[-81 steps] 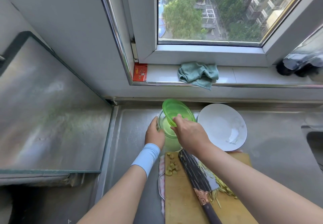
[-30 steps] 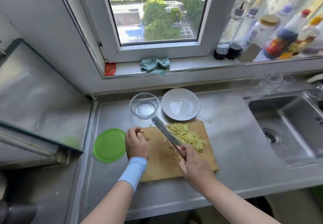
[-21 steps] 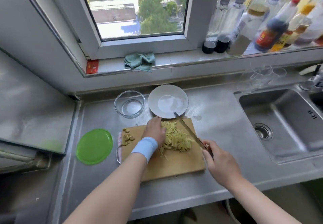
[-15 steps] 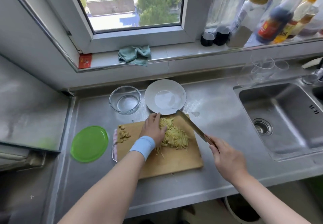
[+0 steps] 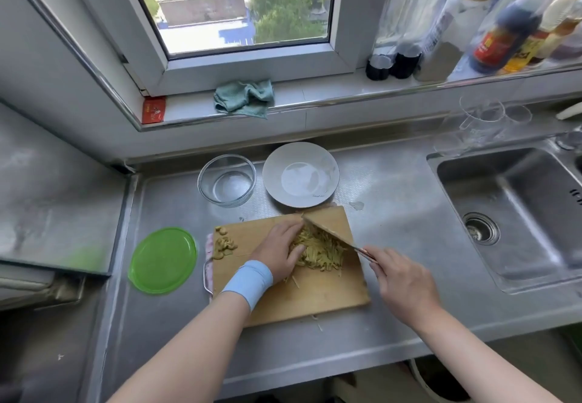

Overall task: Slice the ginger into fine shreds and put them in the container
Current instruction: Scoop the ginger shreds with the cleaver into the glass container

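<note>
A heap of yellow ginger shreds lies on the wooden cutting board. My left hand presses against the heap's left side, fingers laid over the shreds. My right hand grips the handle of a cleaver. Its blade is tilted flat against the right side of the heap. The clear glass container stands behind the board with nothing visible in it. Its green lid lies flat on the counter to the left.
A white plate sits beside the container. Ginger peel scraps lie at the board's left end. A steel sink is to the right, glasses behind it. A teal cloth and several bottles stand on the window sill.
The lid came off the container and was laid on the counter. Then my left hand moved onto the shreds and the cleaver blade swung in against them from the right.
</note>
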### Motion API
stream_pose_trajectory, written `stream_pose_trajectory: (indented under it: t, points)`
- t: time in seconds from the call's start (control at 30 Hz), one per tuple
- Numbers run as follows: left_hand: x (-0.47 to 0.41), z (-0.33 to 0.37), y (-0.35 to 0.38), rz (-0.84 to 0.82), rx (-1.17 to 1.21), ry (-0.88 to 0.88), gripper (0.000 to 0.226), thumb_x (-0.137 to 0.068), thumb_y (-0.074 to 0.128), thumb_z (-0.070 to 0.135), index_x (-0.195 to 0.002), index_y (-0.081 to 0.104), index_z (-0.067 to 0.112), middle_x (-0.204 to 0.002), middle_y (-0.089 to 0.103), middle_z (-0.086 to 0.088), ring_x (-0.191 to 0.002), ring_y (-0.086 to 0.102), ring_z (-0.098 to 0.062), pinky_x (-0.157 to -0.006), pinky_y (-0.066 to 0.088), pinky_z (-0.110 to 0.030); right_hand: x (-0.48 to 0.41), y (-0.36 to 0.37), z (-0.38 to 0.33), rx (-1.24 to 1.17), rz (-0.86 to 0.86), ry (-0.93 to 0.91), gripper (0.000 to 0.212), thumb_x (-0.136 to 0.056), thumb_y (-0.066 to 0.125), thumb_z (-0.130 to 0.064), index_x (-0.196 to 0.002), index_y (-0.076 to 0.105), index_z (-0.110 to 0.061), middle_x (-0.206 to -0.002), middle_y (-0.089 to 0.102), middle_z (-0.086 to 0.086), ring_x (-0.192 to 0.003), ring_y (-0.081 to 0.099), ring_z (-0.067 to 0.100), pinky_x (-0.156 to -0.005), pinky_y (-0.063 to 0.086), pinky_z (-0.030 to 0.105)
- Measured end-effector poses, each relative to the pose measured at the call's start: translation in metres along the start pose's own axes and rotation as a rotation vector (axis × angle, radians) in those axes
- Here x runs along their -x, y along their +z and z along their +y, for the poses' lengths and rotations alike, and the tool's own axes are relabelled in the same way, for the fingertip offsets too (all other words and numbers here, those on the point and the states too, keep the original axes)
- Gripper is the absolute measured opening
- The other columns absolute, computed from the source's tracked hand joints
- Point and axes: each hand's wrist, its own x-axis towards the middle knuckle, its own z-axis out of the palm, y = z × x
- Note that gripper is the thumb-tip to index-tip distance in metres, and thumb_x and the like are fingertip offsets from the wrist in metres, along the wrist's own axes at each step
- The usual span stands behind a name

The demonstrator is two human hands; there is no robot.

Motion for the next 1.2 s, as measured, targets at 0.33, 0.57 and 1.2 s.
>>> stream_pose_trajectory:
  t: [0.33, 0.57, 1.2]
  points:
    - [-0.013, -0.002, -0.005, 0.115, 0.125, -0.102, 0.045, -0.100, 0.048, 0.020, -0.144, 0.047, 0.010, -0.146, 0.047, -0.005, -0.138, 0.038, -0.021, -0.118, 0.024, -0.029, 0.007, -0.003, -0.014, -0.100, -0.065, 0.207, 0.031, -0.095, 0.062, -0.022, -0.123, 0.060, -0.034, -0.106, 0.068, -0.011, -0.088, 0.068, 0.023, -0.060, 0.054, 0.039]
    - [0.001, -0.005, 0.010, -0.009, 0.056, 0.031, 0.065, -0.092, 0.041, 0.045, -0.150, 0.042, 0.015, -0.155, 0.040, 0.000, -0.145, 0.029, -0.016, -0.121, 0.022, -0.038, 0.013, -0.008, -0.012, -0.264, -0.155, 0.468, 0.023, -0.102, 0.046, -0.028, -0.121, 0.059, -0.033, -0.097, 0.068, -0.008, -0.090, 0.063, 0.027, -0.070, 0.043, 0.037]
    - [-0.001, 0.022, 0.036, 0.169, 0.166, -0.052, 0.093, -0.077, 0.053, 0.073, -0.154, 0.031, 0.025, -0.157, 0.035, 0.001, -0.146, 0.027, -0.018, -0.121, 0.019, -0.031, 0.039, 0.032, -0.063, -0.735, -0.134, 0.762, 0.029, -0.105, 0.040, -0.027, -0.084, 0.060, -0.023, -0.069, 0.063, 0.003, -0.049, 0.055, 0.016, -0.062, 0.050, 0.038]
